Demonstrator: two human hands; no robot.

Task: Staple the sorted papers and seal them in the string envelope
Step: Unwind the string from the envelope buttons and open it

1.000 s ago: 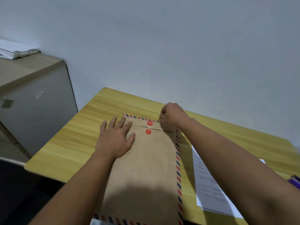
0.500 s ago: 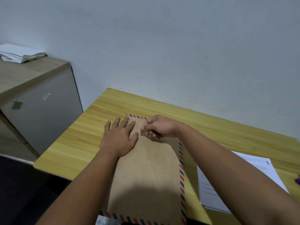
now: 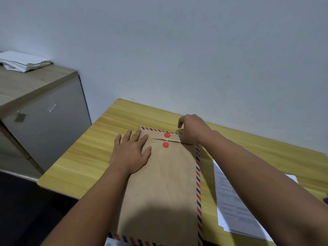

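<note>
Envelope flat on desk, flap end far, beside printed sheets.

Left hand spread flat, pressing near the upper left corner. Beyond it, two red discs joined by white string. Farthest, right hand at the top right corner, fingertips pinched on the string.

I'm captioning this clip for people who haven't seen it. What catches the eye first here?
The brown string envelope with its striped border lies mid-table, two red discs near its far end joined by white string. The left hand presses flat on it while the right hand pinches the string beside the upper disc. Printed sheets lie to the right.
</note>
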